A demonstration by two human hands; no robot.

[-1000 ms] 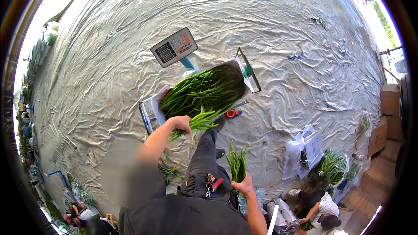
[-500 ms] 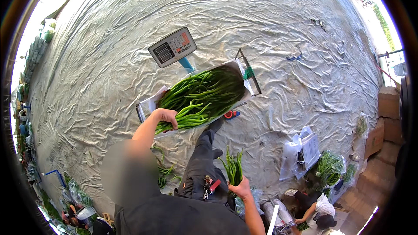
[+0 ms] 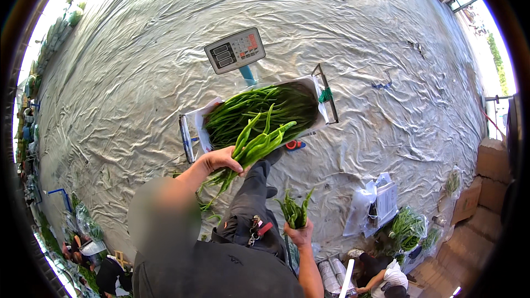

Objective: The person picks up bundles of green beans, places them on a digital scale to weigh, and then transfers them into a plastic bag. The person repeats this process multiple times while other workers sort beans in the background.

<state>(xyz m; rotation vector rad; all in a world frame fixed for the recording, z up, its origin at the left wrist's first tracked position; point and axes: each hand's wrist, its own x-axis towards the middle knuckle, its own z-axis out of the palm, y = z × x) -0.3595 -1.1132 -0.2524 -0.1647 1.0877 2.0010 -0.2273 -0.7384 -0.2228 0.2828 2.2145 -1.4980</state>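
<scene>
A bunch of long green peppers (image 3: 255,144) is gripped in the left hand (image 3: 221,160), long axis pointing up-right from the fingers toward the pepper-filled box (image 3: 205,115) just beyond; a smaller bunch (image 3: 294,211) is clutched upright by the right hand (image 3: 300,236).

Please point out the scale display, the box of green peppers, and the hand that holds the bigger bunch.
scale display (image 3: 235,50), head view, middle of its grey panel
box of green peppers (image 3: 316,84), head view, white right wall
left hand (image 3: 222,160), head view, back of the hand

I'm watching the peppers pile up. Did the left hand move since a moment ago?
Yes. The left hand, gripping a bunch of green peppers, has pulled back off the pile toward the person, now at the near edge of the tray.
</scene>
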